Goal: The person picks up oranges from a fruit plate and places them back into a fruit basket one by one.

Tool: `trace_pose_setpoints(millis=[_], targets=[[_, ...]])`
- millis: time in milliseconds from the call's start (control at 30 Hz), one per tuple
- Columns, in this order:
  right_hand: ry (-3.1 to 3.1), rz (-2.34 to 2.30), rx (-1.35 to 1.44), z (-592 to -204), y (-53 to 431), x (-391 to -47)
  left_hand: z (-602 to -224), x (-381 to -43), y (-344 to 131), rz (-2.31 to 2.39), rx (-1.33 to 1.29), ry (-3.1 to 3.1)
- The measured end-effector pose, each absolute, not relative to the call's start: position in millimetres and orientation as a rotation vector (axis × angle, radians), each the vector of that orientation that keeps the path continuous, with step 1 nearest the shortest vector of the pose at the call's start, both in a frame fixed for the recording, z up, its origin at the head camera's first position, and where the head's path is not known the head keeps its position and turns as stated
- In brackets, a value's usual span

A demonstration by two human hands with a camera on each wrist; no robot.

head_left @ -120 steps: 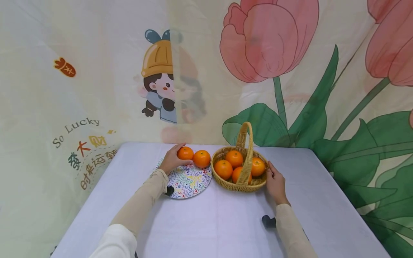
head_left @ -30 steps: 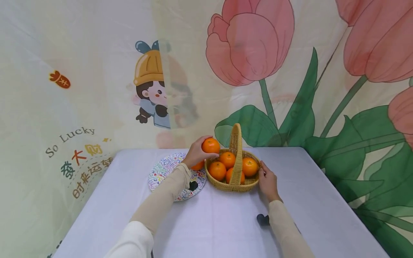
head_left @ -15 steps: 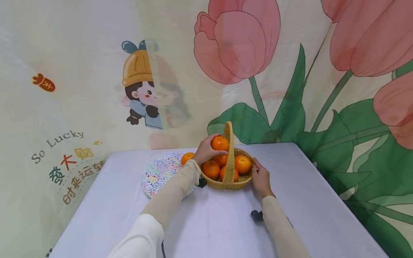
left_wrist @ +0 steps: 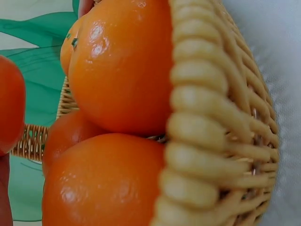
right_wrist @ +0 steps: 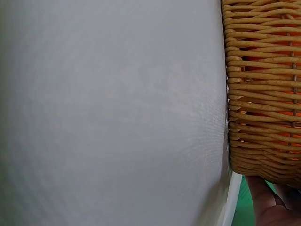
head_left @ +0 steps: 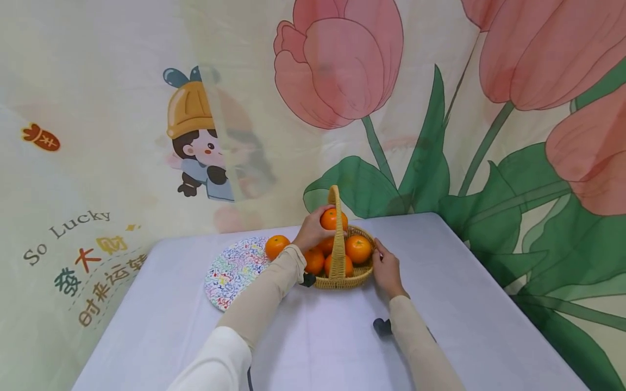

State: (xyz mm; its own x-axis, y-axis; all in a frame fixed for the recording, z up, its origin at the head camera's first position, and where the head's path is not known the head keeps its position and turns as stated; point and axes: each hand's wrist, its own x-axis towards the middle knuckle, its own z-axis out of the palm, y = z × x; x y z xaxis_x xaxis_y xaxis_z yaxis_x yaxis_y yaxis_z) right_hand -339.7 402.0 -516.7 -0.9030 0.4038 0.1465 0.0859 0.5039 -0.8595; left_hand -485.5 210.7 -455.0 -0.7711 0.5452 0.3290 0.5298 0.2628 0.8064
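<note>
My left hand [head_left: 311, 232] grips an orange [head_left: 327, 218] over the wicker basket [head_left: 361, 279], partly behind its arched handle [head_left: 337, 244]. In the left wrist view, the held orange [left_wrist: 10, 106] shows at the left edge, beside the oranges in the basket. Several oranges [head_left: 359, 249] lie inside the basket. My right hand [head_left: 387, 269] holds the basket's right side at the rim; its fingers show low in the right wrist view against the weave [right_wrist: 263, 94]. Another orange [head_left: 277, 246] sits on the round plate [head_left: 230, 271] with coloured squiggles, left of the basket.
A pale cloth covers the table [head_left: 332, 336]. Right behind its far edge hangs a curtain [head_left: 264, 108] printed with tulips and a cartoon figure. Black wrist-camera parts [head_left: 382, 327] stick out by both sleeves.
My left hand has lifted an orange off the plate and carried it right, over the basket and up to its handle. My right hand has stayed on the basket. The head view has shifted.
</note>
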Motion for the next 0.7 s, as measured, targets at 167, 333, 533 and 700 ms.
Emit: trace_pose_setpoints(millis=[167,333,533,700], targets=[[-2.412,1.374,-0.408,-516,403,-339,-460,-486,217,1.587,1.086,2.468],[-2.425,1.363,-0.41,-516,404,-339,-464,-485,221,1.577,1.064,2.472],[-2.433,1.364,-0.412,-516,403,-337,-468,-484,223,1.586,1.066,2.461],[-2.428,1.354,-0.391,-515,404,-339,-469,-485,225,1.551,1.104,2.466]])
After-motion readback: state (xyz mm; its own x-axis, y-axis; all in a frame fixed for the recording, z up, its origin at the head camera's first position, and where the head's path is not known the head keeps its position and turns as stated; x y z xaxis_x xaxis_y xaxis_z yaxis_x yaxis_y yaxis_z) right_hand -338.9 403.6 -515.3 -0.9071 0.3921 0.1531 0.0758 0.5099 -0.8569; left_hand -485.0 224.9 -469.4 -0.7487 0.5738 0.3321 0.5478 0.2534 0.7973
